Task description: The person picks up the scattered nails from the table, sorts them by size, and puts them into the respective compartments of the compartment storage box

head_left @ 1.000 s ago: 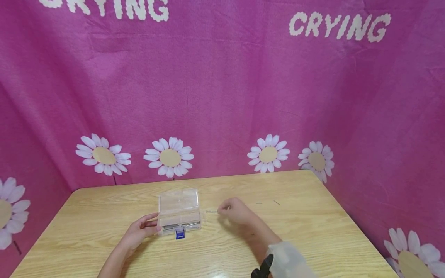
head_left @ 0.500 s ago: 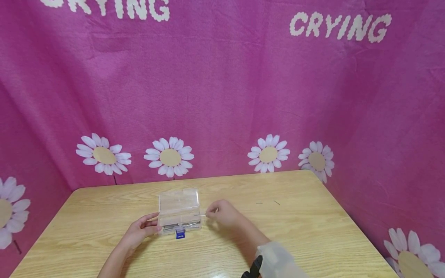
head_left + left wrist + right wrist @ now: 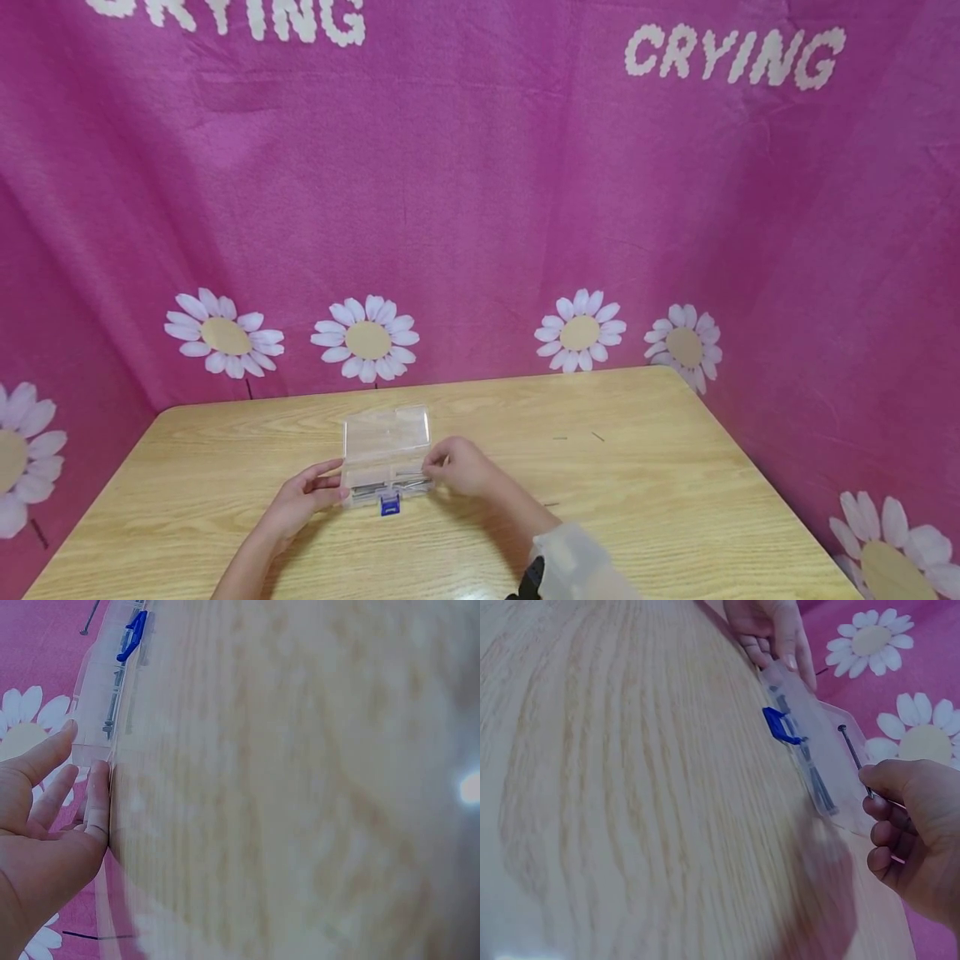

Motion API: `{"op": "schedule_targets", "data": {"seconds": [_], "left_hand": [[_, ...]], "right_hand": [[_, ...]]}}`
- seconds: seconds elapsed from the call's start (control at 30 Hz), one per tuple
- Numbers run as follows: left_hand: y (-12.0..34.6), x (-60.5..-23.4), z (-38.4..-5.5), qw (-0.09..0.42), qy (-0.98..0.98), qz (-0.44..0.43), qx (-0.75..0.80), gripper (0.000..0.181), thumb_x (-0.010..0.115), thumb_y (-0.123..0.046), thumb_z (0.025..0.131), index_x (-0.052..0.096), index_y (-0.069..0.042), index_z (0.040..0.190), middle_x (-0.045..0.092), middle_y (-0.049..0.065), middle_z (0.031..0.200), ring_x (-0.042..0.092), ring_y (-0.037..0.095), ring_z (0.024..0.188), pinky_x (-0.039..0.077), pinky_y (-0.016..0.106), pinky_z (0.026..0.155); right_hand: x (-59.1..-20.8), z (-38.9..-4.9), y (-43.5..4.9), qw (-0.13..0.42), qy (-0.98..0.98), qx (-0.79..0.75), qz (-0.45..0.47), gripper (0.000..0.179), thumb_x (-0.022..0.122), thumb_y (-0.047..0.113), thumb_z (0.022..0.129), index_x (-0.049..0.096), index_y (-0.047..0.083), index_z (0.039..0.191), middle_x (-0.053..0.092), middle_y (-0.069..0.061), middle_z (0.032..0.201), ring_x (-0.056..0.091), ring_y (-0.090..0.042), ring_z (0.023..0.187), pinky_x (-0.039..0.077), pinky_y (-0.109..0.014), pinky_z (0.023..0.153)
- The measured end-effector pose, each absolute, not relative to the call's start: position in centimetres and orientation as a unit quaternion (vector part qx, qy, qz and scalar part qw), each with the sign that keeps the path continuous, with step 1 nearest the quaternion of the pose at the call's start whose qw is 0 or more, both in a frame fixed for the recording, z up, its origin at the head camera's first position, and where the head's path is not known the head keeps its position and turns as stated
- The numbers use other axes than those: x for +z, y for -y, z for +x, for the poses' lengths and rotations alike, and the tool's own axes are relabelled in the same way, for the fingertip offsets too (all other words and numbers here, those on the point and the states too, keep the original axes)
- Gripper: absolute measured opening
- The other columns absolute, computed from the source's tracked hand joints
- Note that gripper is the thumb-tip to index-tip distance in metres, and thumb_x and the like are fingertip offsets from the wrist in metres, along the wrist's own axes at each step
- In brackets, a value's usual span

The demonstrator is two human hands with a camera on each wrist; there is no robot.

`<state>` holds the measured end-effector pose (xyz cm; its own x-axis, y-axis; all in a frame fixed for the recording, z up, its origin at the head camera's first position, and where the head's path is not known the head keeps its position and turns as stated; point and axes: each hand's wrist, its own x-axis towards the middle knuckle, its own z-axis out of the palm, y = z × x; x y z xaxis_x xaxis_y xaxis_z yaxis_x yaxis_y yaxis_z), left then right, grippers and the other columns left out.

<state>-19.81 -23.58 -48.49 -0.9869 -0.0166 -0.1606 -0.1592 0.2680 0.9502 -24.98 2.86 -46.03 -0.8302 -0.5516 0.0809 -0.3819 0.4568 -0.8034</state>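
A clear plastic box with its lid raised stands on the table, several metal nails lying in its front part. The box has a blue latch at its front. My right hand is at the box's right end and pinches a nail between thumb and fingers; in the right wrist view its head points toward the box. At the opposite end, my left hand touches the box with fairly straight fingers and thumb. The left wrist view shows those fingertips against the box's end.
Two loose nails, one a slanted nail, lie on the wooden table to the right of the box. Another nail shows beside my right forearm. A pink curtain with daisies surrounds the table's back and sides.
My right hand has moved left with the pinched nail, from apart from the box to its right end, the nail now over the box. The left hand and the box stay put.
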Motion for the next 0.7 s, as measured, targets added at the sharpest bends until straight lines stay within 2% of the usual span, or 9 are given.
{"op": "schedule_targets", "data": {"seconds": [0.17, 0.3, 0.47, 0.7], "left_hand": [[23.6, -48.3, -19.7, 0.055, -0.794, -0.042, 0.604, 0.060, 0.067, -0.006, 0.084, 0.041, 0.007, 0.136, 0.057, 0.027, 0.121, 0.059, 0.011, 0.095, 0.049, 0.025, 0.077], [23.6, -48.2, -19.6, 0.051, -0.793, -0.038, 0.605, 0.059, 0.066, -0.005, 0.083, 0.041, 0.007, 0.136, 0.057, 0.029, 0.121, 0.059, 0.011, 0.094, 0.049, 0.024, 0.077], [23.4, -48.1, -19.6, 0.050, -0.796, -0.053, 0.600, 0.059, 0.067, -0.007, 0.083, 0.043, 0.004, 0.135, 0.057, 0.027, 0.122, 0.059, 0.013, 0.096, 0.048, 0.023, 0.078], [23.4, -48.0, -19.5, 0.052, -0.797, -0.043, 0.601, 0.059, 0.067, -0.006, 0.083, 0.042, 0.006, 0.135, 0.057, 0.027, 0.121, 0.059, 0.012, 0.096, 0.049, 0.024, 0.077]], "right_hand": [[-46.3, -24.9, -2.0, 0.070, -0.858, -0.428, -0.274, 0.010, 0.063, 0.006, 0.085, 0.071, 0.000, 0.082, 0.064, -0.003, 0.071, 0.046, -0.002, 0.058, 0.042, -0.016, 0.054], [-46.5, -24.8, -1.6, 0.071, -0.864, -0.428, -0.255, 0.009, 0.064, 0.007, 0.085, 0.071, 0.002, 0.083, 0.062, 0.000, 0.072, 0.046, -0.003, 0.057, 0.041, -0.017, 0.053], [-46.6, -24.7, -1.6, 0.074, -0.864, -0.436, -0.242, 0.009, 0.065, 0.008, 0.085, 0.071, 0.002, 0.085, 0.062, 0.000, 0.074, 0.047, -0.003, 0.057, 0.042, -0.017, 0.053], [-46.6, -24.9, -1.7, 0.062, -0.866, -0.428, -0.251, 0.011, 0.066, 0.010, 0.084, 0.072, 0.001, 0.087, 0.065, -0.003, 0.074, 0.048, -0.003, 0.063, 0.042, -0.017, 0.058]]}}
